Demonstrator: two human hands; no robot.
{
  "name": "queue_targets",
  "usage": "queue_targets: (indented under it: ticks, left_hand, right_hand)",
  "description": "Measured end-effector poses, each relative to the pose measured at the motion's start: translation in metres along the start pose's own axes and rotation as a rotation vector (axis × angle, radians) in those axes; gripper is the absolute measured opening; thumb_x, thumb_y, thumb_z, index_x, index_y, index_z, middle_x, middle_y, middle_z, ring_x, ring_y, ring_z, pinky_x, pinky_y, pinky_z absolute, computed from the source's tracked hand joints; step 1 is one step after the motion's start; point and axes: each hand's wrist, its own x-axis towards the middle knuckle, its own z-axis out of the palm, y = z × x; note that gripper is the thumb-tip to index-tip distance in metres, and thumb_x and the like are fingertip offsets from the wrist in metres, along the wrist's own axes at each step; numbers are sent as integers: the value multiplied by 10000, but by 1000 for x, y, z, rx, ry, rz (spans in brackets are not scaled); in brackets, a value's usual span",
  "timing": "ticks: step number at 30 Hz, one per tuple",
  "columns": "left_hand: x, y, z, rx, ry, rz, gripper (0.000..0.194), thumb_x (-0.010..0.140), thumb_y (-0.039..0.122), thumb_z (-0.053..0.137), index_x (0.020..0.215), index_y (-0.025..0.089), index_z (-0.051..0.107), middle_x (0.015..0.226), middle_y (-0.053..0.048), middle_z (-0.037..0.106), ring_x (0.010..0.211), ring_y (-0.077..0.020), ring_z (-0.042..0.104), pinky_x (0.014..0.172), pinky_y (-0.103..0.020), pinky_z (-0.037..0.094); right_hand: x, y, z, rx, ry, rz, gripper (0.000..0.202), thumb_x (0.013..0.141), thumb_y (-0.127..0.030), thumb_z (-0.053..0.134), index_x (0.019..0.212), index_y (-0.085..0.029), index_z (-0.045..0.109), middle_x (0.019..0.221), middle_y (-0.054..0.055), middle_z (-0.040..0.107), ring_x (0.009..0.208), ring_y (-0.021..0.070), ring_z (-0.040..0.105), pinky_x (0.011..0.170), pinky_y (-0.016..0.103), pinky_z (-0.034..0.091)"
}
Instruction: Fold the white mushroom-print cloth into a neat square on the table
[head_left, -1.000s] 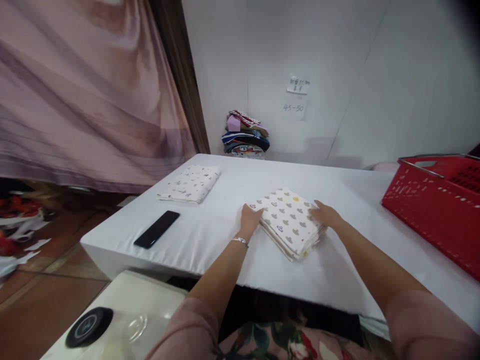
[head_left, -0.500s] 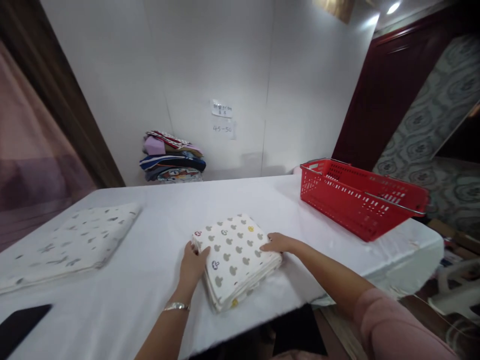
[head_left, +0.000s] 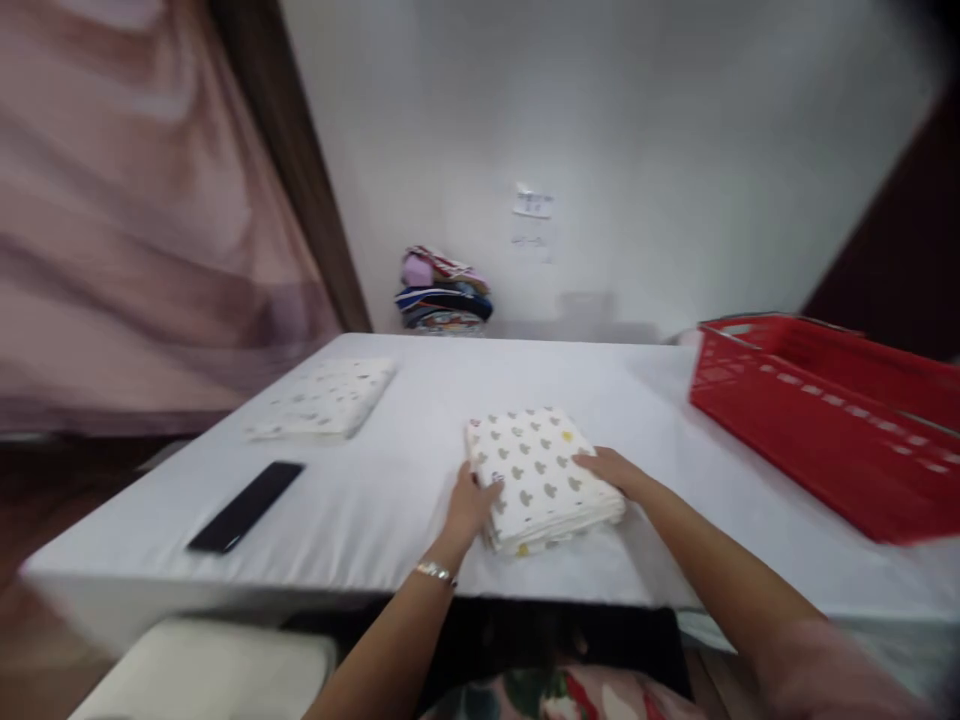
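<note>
A folded white cloth point(head_left: 534, 470) printed with grey mouse-head shapes lies in several layers near the table's front edge. My left hand point(head_left: 469, 505) grips its left side, thumb on top and the other fingers along the edge, partly hidden. On the right side, my right hand point(head_left: 609, 472) holds the cloth's edge, with fingertips resting on the top layer. A silver bracelet point(head_left: 436, 572) is on my left wrist. Farther left on the table lies another folded white cloth point(head_left: 330, 398) with small dark prints, apart from both hands.
A red plastic basket point(head_left: 817, 440) stands at the table's right. A long black flat object point(head_left: 247, 505) lies at the left front of the white-covered table point(head_left: 360, 540). Folded fabrics point(head_left: 444, 290) are stacked against the back wall, below paper notes point(head_left: 532, 205). A pale seat point(head_left: 217, 670) is below the table edge.
The view has swung left, so everything sits farther right and the black object shows whole. Both hands keep their hold on the mouse-print cloth, which looks much the same.
</note>
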Motion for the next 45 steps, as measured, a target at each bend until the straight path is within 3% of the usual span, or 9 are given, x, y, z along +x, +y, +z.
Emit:
queue_targets:
  ticks: [8, 14, 19, 25, 29, 33, 36, 40, 45]
  left_hand:
    - [-3, 1, -3, -122, 30, -158, 634, 598, 259, 777, 1158, 120, 515, 1124, -136, 633, 1019, -249, 603, 869, -331, 473]
    - [-8, 8, -2, -438, -71, -310, 748, 563, 278, 800, 1216, 115, 474, 1117, -155, 633, 920, -239, 634, 758, -330, 506]
    - [-10, 6, -3, -426, -181, -377, 493, 588, 318, 775, 1008, 117, 615, 935, -105, 695, 795, -206, 640, 694, -308, 503]
    - [-13, 5, -5, -375, -141, -262, 410, 620, 308, 745, 949, 95, 625, 966, -122, 697, 850, -221, 650, 743, -303, 503]
    - [-18, 22, -1, -107, -73, -134, 440, 650, 360, 718, 1005, 124, 610, 1060, -121, 672, 951, -245, 628, 787, -300, 476]
    - [-24, 51, 17, 168, -43, 39, 485, 675, 415, 686, 1065, 148, 579, 1059, -122, 661, 968, -272, 613, 796, -312, 448]
    - [-29, 69, 34, 258, -41, 147, 500, 713, 425, 649, 1115, 150, 536, 1038, -127, 665, 945, -275, 621, 782, -312, 441]
    - [-32, 81, 44, 272, -27, 228, 449, 761, 403, 607, 1126, 160, 511, 1064, -124, 660, 949, -260, 629, 788, -309, 442]
    - [-36, 90, 49, 154, -140, 252, 592, 770, 505, 586, 1231, 152, 470, 953, -86, 668, 854, -238, 644, 767, -334, 475]
  right_hand:
    - [-9, 17, -8, 164, -299, 209, 432, 719, -613, 595, 936, -246, 664, 1100, 153, 675, 1013, 308, 640, 823, 331, 530]
    - [-15, 21, -1, 196, -279, 260, 481, 732, -614, 540, 1018, -243, 652, 1072, 229, 657, 992, 279, 650, 796, 331, 510]
    - [-22, 18, 5, 100, -236, 134, 494, 766, -579, 463, 1046, -208, 631, 1009, 254, 662, 924, 277, 675, 759, 354, 509]
    - [-23, 9, -4, 115, -7, 52, 467, 704, -487, 616, 1084, -217, 586, 993, 182, 689, 842, 299, 680, 717, 383, 520]
    - [-26, -7, -12, -278, 158, -120, 444, 713, -475, 588, 1058, -195, 588, 1021, 118, 686, 899, 289, 647, 776, 382, 492]
    - [-51, -36, 13, -809, 292, -315, 386, 816, -382, 486, 1146, -195, 555, 1136, 120, 641, 1012, 281, 589, 847, 363, 421]
    - [-76, -57, 42, -979, 222, -386, 301, 864, -308, 427, 1105, -186, 561, 1087, 127, 645, 994, 262, 588, 827, 324, 406]
    - [-91, -65, 56, -832, 208, -444, 408, 862, -351, 447, 1224, -171, 494, 1152, 128, 620, 1056, 263, 563, 885, 327, 390]
    - [-98, -59, 34, -497, 113, -417, 763, 747, -502, 610, 1394, -186, 358, 1349, 114, 505, 1222, 298, 457, 986, 381, 360]
